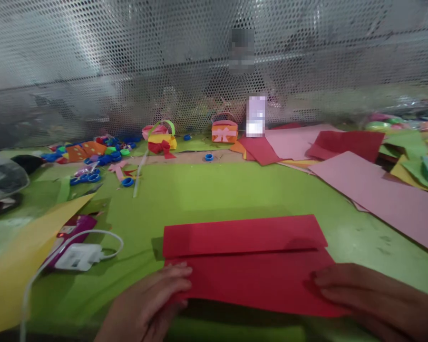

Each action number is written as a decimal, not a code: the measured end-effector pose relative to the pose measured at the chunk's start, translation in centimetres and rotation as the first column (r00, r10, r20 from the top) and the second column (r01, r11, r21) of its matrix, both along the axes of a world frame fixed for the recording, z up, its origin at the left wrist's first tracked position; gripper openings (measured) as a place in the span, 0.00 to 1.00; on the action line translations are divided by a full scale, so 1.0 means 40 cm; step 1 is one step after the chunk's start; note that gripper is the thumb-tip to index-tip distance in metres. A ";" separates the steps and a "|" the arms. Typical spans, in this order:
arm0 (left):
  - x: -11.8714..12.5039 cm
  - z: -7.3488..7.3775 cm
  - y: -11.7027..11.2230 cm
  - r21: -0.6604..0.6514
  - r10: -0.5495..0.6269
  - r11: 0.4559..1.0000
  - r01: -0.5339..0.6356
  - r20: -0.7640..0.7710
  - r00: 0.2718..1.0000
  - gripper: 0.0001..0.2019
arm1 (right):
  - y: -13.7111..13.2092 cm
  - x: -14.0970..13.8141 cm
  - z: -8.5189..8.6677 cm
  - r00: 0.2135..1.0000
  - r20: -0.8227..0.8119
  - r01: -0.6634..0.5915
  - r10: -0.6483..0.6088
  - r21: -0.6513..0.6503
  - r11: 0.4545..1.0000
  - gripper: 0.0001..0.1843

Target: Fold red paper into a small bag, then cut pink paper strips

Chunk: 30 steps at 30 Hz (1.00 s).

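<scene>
A sheet of red paper [249, 280] lies before me, its far edge turned over into a flat folded strip. Its near edge is lifted a little off the green tabletop. My left hand [157, 294] is closed on the lower left side, fingers on top and thumb below. At the opposite side my right hand [367, 289] grips the lower right edge, its fingers pressed together on the paper. The right thumb is hidden.
Left: a yellow sheet [24, 266], a white charger [78, 257] with cable, and blue-handled scissors [85, 177]. Behind: small paper baskets [224, 131] and a phone [257, 116] against a perforated metal panel [185, 71]. Right: pink sheets [385, 194].
</scene>
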<state>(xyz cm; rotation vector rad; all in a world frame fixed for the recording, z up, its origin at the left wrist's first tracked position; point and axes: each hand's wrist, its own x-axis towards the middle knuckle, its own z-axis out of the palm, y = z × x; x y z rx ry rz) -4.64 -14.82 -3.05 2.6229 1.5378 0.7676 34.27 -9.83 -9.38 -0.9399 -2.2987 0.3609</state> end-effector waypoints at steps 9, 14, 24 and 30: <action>-0.007 -0.014 0.015 -0.082 0.367 0.928 -0.363 0.049 0.929 0.11 | 0.056 -0.053 0.060 0.950 0.078 0.310 -0.301 -0.301 0.902 0.17; -0.003 -0.044 0.014 -0.067 0.444 0.894 -0.444 -0.020 0.896 0.12 | 0.050 -0.078 0.048 0.897 0.142 0.435 -0.418 -0.119 0.893 0.18; 0.040 -0.034 0.001 -0.118 0.466 0.877 -0.465 -0.026 0.885 0.09 | 0.050 -0.127 0.071 0.894 0.160 0.428 -0.419 -0.023 0.904 0.20; 0.035 -0.035 0.016 -0.062 0.420 0.903 -0.425 -0.082 0.904 0.08 | 0.056 -0.137 0.073 0.884 0.179 0.446 -0.433 -0.037 0.895 0.25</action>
